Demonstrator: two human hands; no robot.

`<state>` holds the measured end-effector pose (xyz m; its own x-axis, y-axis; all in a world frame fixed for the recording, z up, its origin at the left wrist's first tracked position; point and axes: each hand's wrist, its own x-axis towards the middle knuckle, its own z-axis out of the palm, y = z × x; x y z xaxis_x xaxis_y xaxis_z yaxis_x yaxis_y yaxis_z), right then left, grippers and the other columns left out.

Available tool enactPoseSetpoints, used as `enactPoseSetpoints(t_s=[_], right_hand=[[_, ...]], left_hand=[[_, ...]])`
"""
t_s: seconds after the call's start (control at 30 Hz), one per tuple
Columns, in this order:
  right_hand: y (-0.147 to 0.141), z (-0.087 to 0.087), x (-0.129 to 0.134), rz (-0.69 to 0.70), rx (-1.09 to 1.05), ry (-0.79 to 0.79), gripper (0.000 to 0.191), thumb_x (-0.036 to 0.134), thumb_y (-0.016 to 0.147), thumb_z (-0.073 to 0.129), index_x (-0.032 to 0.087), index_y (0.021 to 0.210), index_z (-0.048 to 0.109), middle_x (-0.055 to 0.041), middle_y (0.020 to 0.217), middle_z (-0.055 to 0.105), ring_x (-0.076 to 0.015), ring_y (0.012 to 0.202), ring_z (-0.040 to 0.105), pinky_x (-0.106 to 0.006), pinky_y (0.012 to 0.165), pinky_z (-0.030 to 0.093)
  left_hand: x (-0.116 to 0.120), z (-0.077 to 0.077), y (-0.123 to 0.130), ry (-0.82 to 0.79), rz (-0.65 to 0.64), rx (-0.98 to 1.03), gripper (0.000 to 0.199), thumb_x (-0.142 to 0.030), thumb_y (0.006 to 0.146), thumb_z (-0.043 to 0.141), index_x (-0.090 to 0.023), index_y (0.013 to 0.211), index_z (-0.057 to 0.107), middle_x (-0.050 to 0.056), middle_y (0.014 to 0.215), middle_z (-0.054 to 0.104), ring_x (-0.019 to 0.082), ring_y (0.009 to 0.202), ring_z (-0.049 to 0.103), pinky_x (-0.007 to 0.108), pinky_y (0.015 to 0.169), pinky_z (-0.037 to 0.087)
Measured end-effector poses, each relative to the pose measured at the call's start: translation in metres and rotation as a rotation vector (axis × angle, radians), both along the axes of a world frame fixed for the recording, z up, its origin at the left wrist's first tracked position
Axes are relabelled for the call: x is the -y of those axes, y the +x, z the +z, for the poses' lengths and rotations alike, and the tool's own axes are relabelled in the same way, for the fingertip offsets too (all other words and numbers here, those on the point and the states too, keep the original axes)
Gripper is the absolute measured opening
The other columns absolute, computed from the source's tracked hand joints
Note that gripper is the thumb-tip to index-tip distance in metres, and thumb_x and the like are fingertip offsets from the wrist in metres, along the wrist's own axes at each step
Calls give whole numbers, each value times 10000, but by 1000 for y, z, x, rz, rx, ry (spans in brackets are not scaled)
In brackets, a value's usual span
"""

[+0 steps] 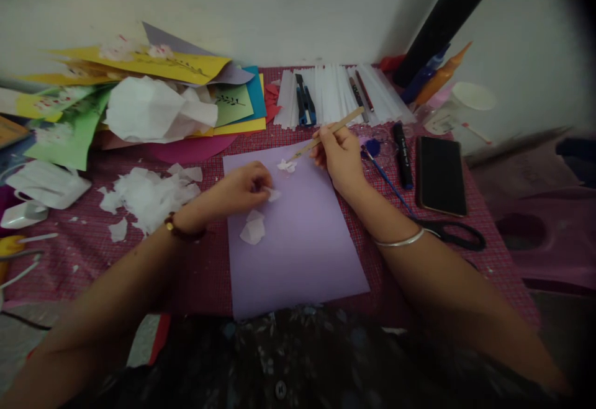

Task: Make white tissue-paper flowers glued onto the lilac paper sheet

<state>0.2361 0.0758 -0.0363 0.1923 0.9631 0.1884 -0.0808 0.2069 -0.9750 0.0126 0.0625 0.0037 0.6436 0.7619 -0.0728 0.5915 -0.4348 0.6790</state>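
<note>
A purple sheet of paper (298, 241) lies on the checked tablecloth in front of me. My right hand (341, 154) pinches a thin wooden stick (347, 118), its lower tip near a small crumpled white paper piece (286, 166) at the top of the sheet. Over the sheet's left edge, my left hand (244, 188) has its fingers closed on a small scrap of white paper (273, 194). Another flat white scrap (252, 228) rests on the sheet just below that hand.
Torn white paper (151, 198) is heaped at left, below coloured cards (186, 67) and crumpled tissue (149, 111). White strips (326, 95) with a blue cutter (305, 102) lie at the back. At right are a marker (403, 154), black phone (441, 175), scissors (459, 234) and paintbrush (388, 179).
</note>
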Motion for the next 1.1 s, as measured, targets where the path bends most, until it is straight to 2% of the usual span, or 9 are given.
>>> enactPoseSetpoints(t_s=[0.1, 0.17, 0.3, 0.43, 0.67, 0.87, 1.1], right_hand=[[-7, 2, 6, 75, 54, 53, 284, 499, 920, 558, 230, 829, 560, 47, 578, 585, -91, 426, 490, -231, 420, 420], [-10, 3, 9, 113, 121, 81, 290, 516, 919, 558, 237, 839, 567, 36, 606, 596, -99, 447, 507, -245, 438, 429], [-13, 2, 15, 140, 306, 143, 293, 513, 943, 515, 236, 881, 586, 15, 666, 621, -123, 538, 572, -269, 520, 466], [-12, 4, 18, 122, 492, 179, 275, 481, 954, 505, 233, 940, 624, -10, 733, 655, -166, 659, 632, -299, 606, 494], [-11, 12, 21, 48, 603, 162, 217, 431, 927, 568, 234, 915, 658, -40, 747, 646, -216, 765, 653, -347, 711, 508], [-9, 17, 22, 32, 561, 173, 272, 487, 951, 512, 248, 932, 639, -26, 721, 629, -201, 716, 644, -332, 638, 496], [-11, 33, 11, 83, 454, 130, 341, 573, 946, 479, 257, 950, 607, -11, 690, 611, -153, 603, 591, -297, 552, 463]], left_hand=[[-22, -4, -7, 10, 258, 56, 34, -185, 728, 576, -189, 705, 553, -16, 639, 527, 112, 575, 469, 244, 536, 365], [-33, -10, -8, 67, 384, 97, 36, -167, 719, 571, -186, 699, 547, -24, 616, 517, 101, 552, 446, 240, 516, 339], [-39, -21, -3, 131, 483, 157, 76, -135, 716, 585, -184, 775, 583, -14, 660, 555, 109, 583, 477, 255, 537, 359], [-33, -27, 2, 127, 501, 199, 188, -69, 703, 602, -174, 858, 583, -10, 696, 558, 117, 613, 498, 279, 577, 385], [-31, -27, 2, 141, 460, 187, 65, -117, 746, 589, -169, 719, 559, -9, 663, 562, 117, 623, 489, 275, 608, 380], [-29, -33, 8, 408, 389, 194, 83, -121, 787, 585, -168, 727, 619, 32, 785, 588, 146, 738, 531, 298, 677, 406], [-13, -35, 18, 384, 268, 77, 179, -111, 825, 534, -177, 690, 631, 35, 741, 579, 156, 726, 535, 298, 660, 390]])
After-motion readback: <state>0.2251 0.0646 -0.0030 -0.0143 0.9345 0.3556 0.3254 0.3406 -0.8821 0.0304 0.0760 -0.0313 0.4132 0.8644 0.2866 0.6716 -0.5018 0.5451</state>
